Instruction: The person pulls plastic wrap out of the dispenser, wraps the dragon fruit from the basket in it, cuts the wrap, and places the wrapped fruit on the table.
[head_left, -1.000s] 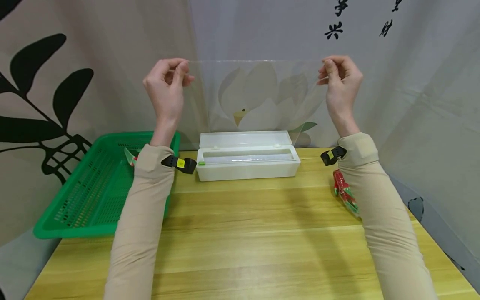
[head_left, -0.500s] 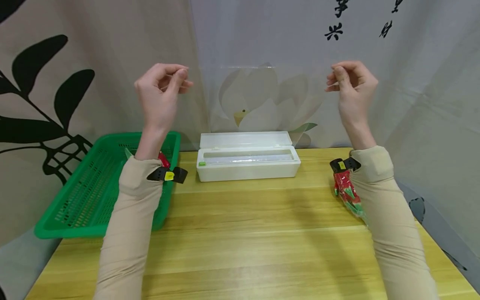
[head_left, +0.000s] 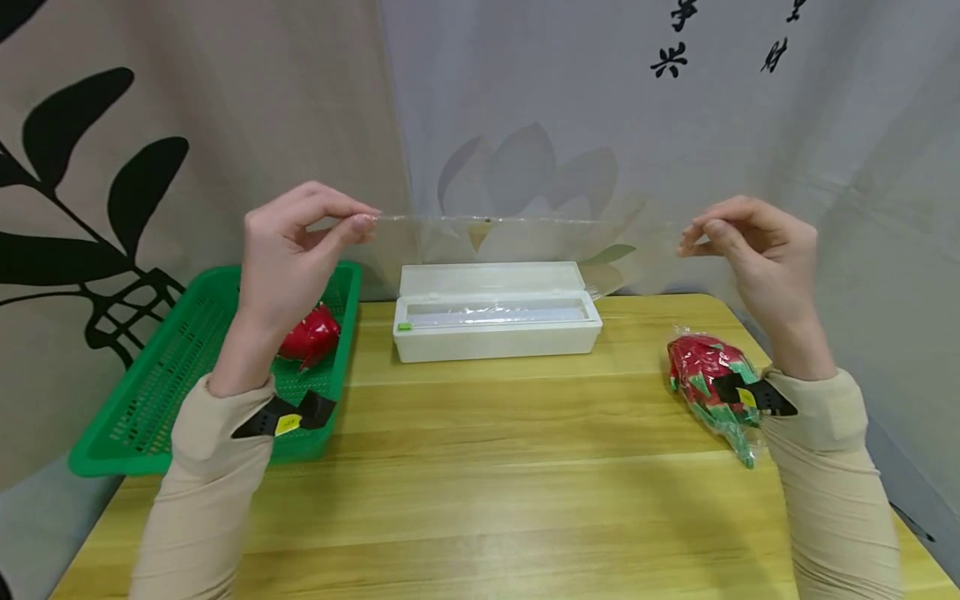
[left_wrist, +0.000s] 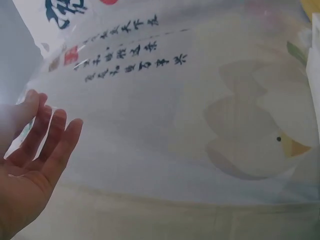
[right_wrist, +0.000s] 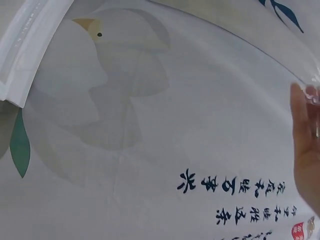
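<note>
- Head view: the left hand [head_left: 288, 237] and right hand [head_left: 772, 258] each pinch an end of a clear film [head_left: 517, 220], stretched between them and showing above the open white box [head_left: 495, 342].
- Also there: a green basket [head_left: 81, 454] holding a red bundle [head_left: 313, 336], and a red-and-green bundle [head_left: 705, 371] in clear wrap on the table [head_left: 487, 475].
- Left wrist view: thumb and forefinger meet; the other fingers spread.
- Right wrist view: film gathers at the fingertips; the picture's edge cuts off the hand.
</note>
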